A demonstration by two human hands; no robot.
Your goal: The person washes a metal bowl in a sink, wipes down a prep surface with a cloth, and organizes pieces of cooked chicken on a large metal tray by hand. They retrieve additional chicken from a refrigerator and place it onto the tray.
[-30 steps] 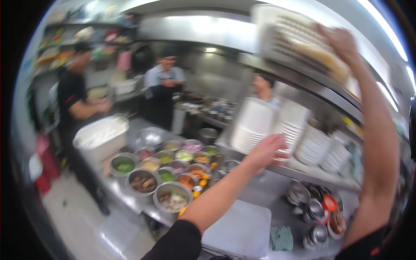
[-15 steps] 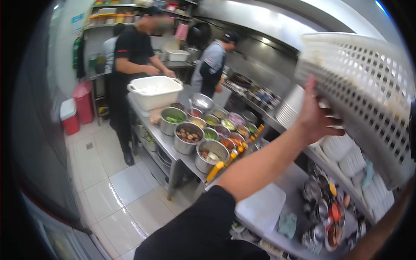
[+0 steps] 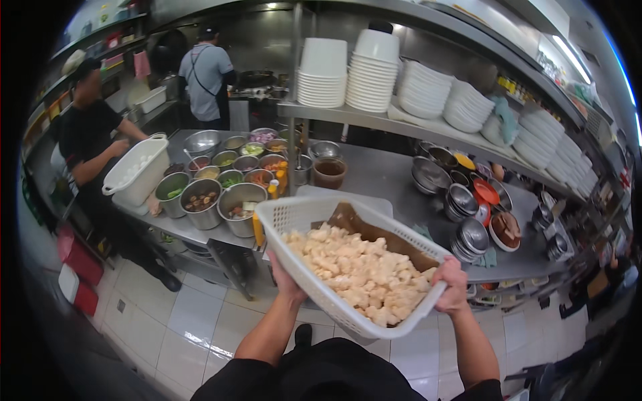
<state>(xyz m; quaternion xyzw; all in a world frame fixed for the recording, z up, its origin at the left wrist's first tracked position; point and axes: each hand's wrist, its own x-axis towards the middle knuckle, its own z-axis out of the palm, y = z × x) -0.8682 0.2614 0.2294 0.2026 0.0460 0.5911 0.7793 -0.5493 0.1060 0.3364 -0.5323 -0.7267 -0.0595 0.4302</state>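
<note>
A white perforated plastic basket is held tilted in front of my body. Inside lies a heap of pale, lumpy food pieces, with a brown sheet lining the far side. My left hand supports the basket's left end from below, its fingers partly hidden by the wall. At the opposite end my right hand is wrapped round the rim. The basket overlaps the near edge of a steel counter and a white board on it.
Steel pots of ingredients and yellow-capped bottles stand left of the basket. Stacked white bowls fill the shelf above; metal bowls sit at right. One person stands by a white tub, another near the stove.
The basket has come down from high on the right to in front of me, showing its contents. My view has swung right, and both hands now show on the basket.
</note>
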